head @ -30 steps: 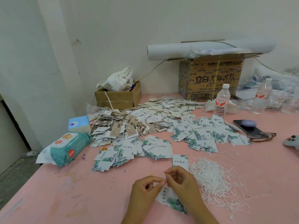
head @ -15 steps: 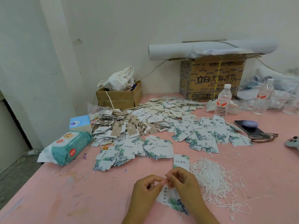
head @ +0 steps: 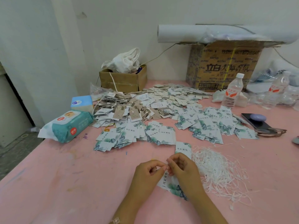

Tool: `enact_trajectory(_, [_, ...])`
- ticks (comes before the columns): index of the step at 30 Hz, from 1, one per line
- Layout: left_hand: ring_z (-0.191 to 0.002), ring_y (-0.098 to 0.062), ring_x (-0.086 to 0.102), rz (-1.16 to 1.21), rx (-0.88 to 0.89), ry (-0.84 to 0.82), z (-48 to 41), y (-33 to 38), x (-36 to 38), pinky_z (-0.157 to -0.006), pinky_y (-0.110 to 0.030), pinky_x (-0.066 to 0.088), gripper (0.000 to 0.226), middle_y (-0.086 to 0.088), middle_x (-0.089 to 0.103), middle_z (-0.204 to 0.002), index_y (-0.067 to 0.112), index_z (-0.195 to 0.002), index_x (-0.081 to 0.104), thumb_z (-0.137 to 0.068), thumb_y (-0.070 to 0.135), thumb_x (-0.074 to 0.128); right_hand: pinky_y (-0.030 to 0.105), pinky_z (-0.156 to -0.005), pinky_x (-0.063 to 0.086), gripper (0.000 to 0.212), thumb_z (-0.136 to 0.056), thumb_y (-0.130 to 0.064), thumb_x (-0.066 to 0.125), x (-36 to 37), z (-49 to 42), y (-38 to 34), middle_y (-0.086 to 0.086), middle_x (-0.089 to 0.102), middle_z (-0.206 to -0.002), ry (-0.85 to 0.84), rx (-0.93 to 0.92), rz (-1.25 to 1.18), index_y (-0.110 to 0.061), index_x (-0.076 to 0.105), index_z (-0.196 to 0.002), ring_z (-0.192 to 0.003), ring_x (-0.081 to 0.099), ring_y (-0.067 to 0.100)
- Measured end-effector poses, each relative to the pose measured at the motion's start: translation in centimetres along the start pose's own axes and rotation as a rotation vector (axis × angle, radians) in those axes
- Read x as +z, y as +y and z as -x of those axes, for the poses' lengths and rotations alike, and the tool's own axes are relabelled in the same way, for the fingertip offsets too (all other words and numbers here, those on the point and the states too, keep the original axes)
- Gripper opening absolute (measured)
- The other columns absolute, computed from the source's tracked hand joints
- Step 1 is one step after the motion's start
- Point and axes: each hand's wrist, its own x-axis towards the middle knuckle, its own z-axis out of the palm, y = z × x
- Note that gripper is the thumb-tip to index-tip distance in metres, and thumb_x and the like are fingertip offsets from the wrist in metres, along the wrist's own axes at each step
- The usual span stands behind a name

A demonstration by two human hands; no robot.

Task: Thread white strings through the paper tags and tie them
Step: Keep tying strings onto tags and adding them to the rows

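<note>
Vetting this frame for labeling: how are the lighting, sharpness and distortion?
Head view: soft, even light, with no glare or hard shadows on the pink table. The head view's wide angle slants the wall edges at left. Head view detail is smeared, so the string pinched between left hand and right hand barely shows.

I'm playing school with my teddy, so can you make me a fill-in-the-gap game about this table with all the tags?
The table is ____ in colour.
The right hand is nearer the loose white strings than the ____ hand.
A water bottle with a ____ cap stands near the big cardboard box.
Missing words: pink; left; white.
</note>
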Motion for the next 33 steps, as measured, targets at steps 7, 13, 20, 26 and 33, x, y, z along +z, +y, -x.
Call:
enact_trajectory(7, [-0.069, -0.022, 0.046, -0.001, 0.003, -0.008, 0.05, -0.03, -0.12, -0.066, -0.034, 0.037, 0.018, -0.03, 0.063, -0.086, 0.029, -0.087, 0.077, -0.082, 0.041, 0.065, 0.024, -0.058, 0.051, 0.013, -0.086, -0.006, 0.067, -0.17, -0.2, -0.01, 0.008, 0.066, -0.062, 0.002, 0.029, -0.061, -0.006, 0.065, -0.073, -0.057, 0.06, 0.014])
enact_trajectory(13, [-0.062, -0.017, 0.034, -0.012, 0.025, 0.051, 0.13, 0.39, -0.51, -0.059, -0.03, 0.028, 0.007, -0.025, 0.056, -0.07, 0.034, -0.083, 0.077, -0.086, 0.03, 0.072, 0.02, -0.057, 0.049, 0.013, -0.087, 0.0, 0.063, -0.22, -0.2, -0.26, 0.005, 0.064, -0.059, 0.01, 0.016, -0.074, -0.004, 0.064, -0.074, -0.055, 0.058, 0.012])
enact_trajectory(20, [-0.052, -0.008, 0.025, -0.008, 0.042, 0.119, 0.19, 0.84, -0.59, -0.051, -0.02, 0.021, 0.003, 0.007, 0.03, -0.052, 0.033, -0.077, 0.079, -0.076, 0.035, 0.077, 0.024, -0.059, 0.045, 0.014, -0.085, -0.01, 0.069, -0.22, -0.17, -0.18, 0.002, 0.065, -0.065, -0.011, 0.005, 0.045, -0.015, 0.068, -0.072, -0.062, 0.057, 0.011])
enact_trajectory(26, [-0.051, -0.008, 0.024, -0.007, 0.018, 0.135, 0.19, 0.87, -0.61, -0.051, -0.021, 0.021, 0.019, 0.008, 0.029, -0.05, 0.029, -0.076, 0.079, -0.067, 0.046, 0.075, 0.019, -0.058, 0.044, 0.013, -0.084, -0.012, 0.07, -0.14, -0.17, -0.4, -0.005, 0.065, -0.063, -0.005, 0.013, 0.04, -0.017, 0.067, -0.072, -0.059, 0.057, 0.004])
enact_trajectory(33, [-0.052, -0.01, 0.026, -0.035, 0.004, 0.145, 0.1, 0.75, -0.52, -0.05, -0.019, 0.023, 0.004, -0.003, 0.033, -0.055, 0.031, -0.074, 0.078, -0.074, 0.035, 0.078, 0.016, -0.056, 0.042, 0.012, -0.084, -0.015, 0.071, -0.08, -0.1, -0.55, -0.007, 0.065, -0.062, -0.015, 0.013, 0.062, -0.018, 0.068, -0.072, -0.056, 0.055, 0.001])
